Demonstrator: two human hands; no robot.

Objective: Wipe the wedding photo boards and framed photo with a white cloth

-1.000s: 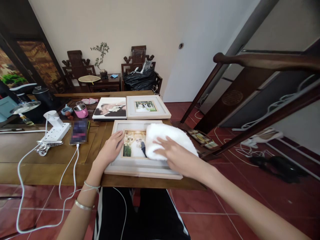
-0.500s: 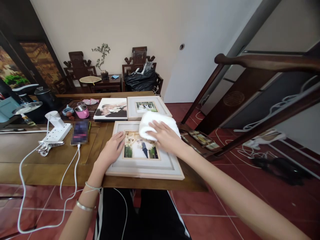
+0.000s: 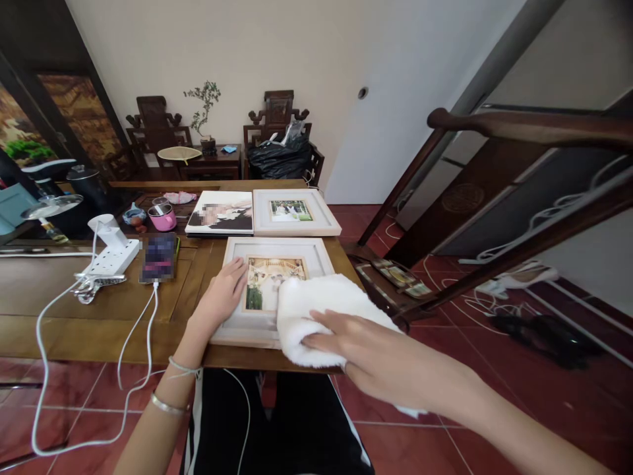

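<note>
A light wooden picture frame (image 3: pixel 232 336) with a wedding photo lies flat at the table's front edge. My left hand (image 3: pixel 225 290) rests on its left border, fingers stretched out and holding nothing. On the frame's lower right part lies a folded white fluffy cloth (image 3: pixel 326 297), which hides that corner and some of the photo. My right hand (image 3: pixel 356 343) grips this cloth, its fingers pressed into the fold. Just behind, a second picture frame (image 3: pixel 291 212) lies beside a photo panel (image 3: pixel 220 212) showing people.
Left on the wooden table (image 3: pixel 163 336) are a phone (image 3: pixel 159 257) on a charging cable, a white power strip (image 3: pixel 115 257) and a pink mug (image 3: pixel 162 216). A dark wooden chair (image 3: pixel 475 185) stands close on the right. Cables lie on the red floor tiles.
My right hand has moved the white cloth from the frame's upper right down toward me, to its lower right corner. The upper right border is uncovered now. My left hand has stayed in place.
</note>
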